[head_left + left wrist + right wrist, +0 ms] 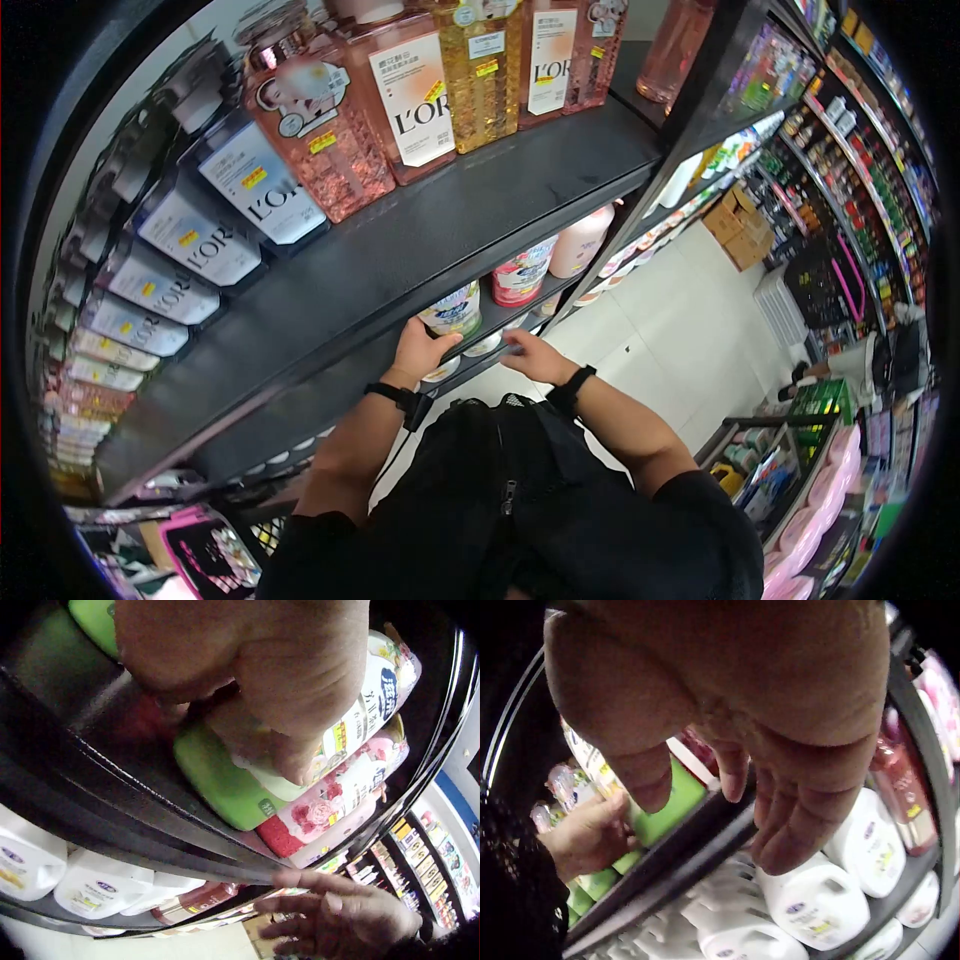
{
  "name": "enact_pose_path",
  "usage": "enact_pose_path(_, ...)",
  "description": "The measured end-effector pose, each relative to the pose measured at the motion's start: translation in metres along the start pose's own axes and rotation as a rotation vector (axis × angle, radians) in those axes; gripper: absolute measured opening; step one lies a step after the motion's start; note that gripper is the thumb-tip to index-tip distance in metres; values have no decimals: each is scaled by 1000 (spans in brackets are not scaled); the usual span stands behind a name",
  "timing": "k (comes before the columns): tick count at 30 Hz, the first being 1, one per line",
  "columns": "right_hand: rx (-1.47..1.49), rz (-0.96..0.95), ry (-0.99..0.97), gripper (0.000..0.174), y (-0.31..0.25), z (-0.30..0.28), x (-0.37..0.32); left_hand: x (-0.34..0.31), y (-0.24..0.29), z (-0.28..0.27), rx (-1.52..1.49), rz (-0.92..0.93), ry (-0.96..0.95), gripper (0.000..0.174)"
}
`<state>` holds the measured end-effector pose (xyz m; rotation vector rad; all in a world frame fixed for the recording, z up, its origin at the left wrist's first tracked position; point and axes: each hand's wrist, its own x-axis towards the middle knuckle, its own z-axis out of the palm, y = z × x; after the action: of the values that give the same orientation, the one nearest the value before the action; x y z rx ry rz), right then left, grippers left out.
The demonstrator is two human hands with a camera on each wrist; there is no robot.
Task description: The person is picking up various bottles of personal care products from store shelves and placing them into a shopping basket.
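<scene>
- The green bottle (214, 784) is at the front edge of the middle shelf; its smooth plastic base has rounded corners, and whether it rests fully on the board is hard to tell.
- Its pale label carries flowers, Chinese characters and a dark blue patch — partly covered by fingers.
- The left hand (418, 352) grips this bottle, thumb against its front; some fingertips are hidden behind it.
- The right hand (540, 360) holds nothing, its fingers loosely bent and apart, near the shelf edge.
- Just beside the green bottle stands a pink bottle (319, 814) printed with roses, then a glossy pale pink bottle (580, 242).
- Below are white handled jugs (817, 906), their small blue logos too blurred to read.
- Above, on a matt dark shelf (540, 165), dark pump bottles (265, 185) show "L'OR" — the word running out of sight — and yellow stickers.
- Nearby, a clear pink bottle (335, 160) looks flecked inside.
</scene>
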<state>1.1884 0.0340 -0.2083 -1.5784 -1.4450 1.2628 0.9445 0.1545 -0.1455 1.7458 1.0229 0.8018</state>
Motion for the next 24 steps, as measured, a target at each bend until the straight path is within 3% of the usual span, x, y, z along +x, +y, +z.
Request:
enact_pose_path(5, -247, 244, 119, 55, 122, -24, -85, 7, -18, 12, 1, -121, -23, 81)
enact_pose_path(6, -255, 298, 131, 56, 157, -25, -109, 7, -22, 12, -15, -107, -22, 81)
enact_pose_path(8, -407, 629, 99, 61, 237, -21, -168, 11, -25, 13, -47, -80, -22, 81)
enact_pose_path(9, -536, 637, 109, 53, 293, -15, -209, 11, -9, 9, -26, -104, -52, 84)
enact_pose_path(10, -621, 797, -102, 47, 343, -14, -243, 9, 13, 3, 248, -56, -49, 84)
enact_pose_path(11, -476, 1086, -135, 42, 314, -19, -269, 9, 15, 4, 229, -90, -54, 82)
enact_pose_path(13, -327, 1112, -181, 27, 371, -13, -329, 4, 18, 6, 124, -144, -49, 80)
enact_pose_path(14, -24, 1224, -96, 21, 326, -19, -336, 0, 19, 9, 35, -166, -41, 79)
enact_pose_path(16, 176, 1224, 47, 27, 307, -13, -347, -10, 19, 17, -39, -177, 9, 76)
enact_pose_path(18, 285, 1193, 32, 28, 322, -3, -352, -29, 12, 24, -2, -158, 71, 73)
enact_pose_path(19, 70, 1193, -78, 31, 301, -4, -340, -40, 15, 25, 62, -152, 82, 70)
enact_pose_path(21, -112, 1111, -269, 31, 311, 2, -319, -68, -1, 27, 254, -190, 134, 64)
enact_pose_path(22, -142, 1123, -254, 32, 323, 10, -303, -83, -2, 26, 294, -161, 147, 60)
enact_pose_path(23, -344, 903, -287, 32, 372, 24, -292, -98, 1, 22, 327, -226, 90, 56)
enact_pose_path(24, -577, 716, -427, 32, 344, 17, -260, -113, 8, 17, 358, -290, 36, 53)
